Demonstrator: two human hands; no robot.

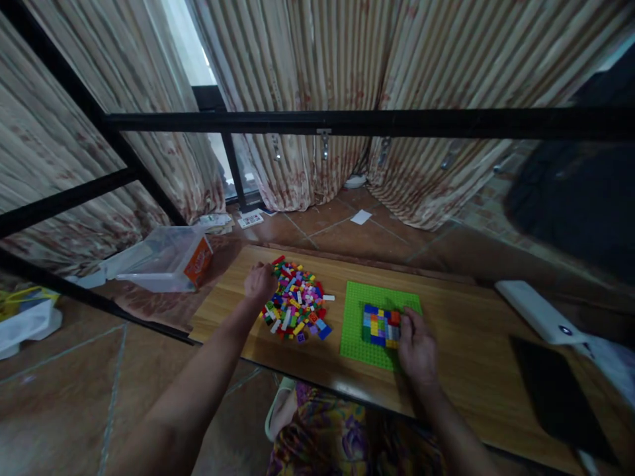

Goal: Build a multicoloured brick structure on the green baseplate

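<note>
A loose pile of small coloured toy building bricks lies on the wooden table. My left hand is at the pile's far left edge, its fingers curled closed; whatever they pinch is too small to make out. To the right of the pile lies a green studded baseplate. On it stands a low, roughly square build of multicoloured bricks. My right hand rests at the build's right side, with thumb and fingers closed against its edge beside a red-orange brick.
The long wooden table carries a white device and a flat black item at its right. A clear plastic bin with an orange label sits on the floor at left. A black metal rail crosses before the curtains.
</note>
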